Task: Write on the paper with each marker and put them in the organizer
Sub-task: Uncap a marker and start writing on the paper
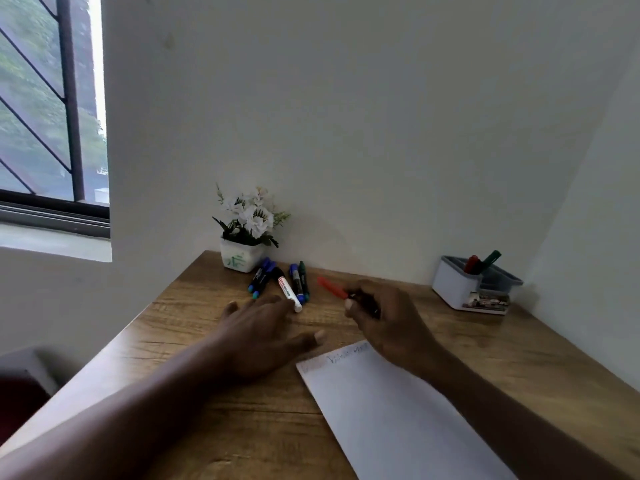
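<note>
My right hand (384, 317) is shut on a red-capped marker (331, 287), whose red end points up and left over the wooden desk. My left hand (263, 323) lies flat and open on the desk, fingertips close to a white marker (289, 293). Behind it lie several blue markers (260, 277) and a green marker (303, 277) in a loose group. A white sheet of paper (388, 417) with faint writing near its top edge lies at the front right. The white and grey organizer (460, 285) stands at the back right, with a red marker (471, 263) and a green marker (491, 258) in it.
A small white pot of white flowers (247, 230) stands at the back of the desk (214, 341) against the wall. A window with bars (52, 109) is at the left. A dark red object (17, 400) sits beside the desk's left edge.
</note>
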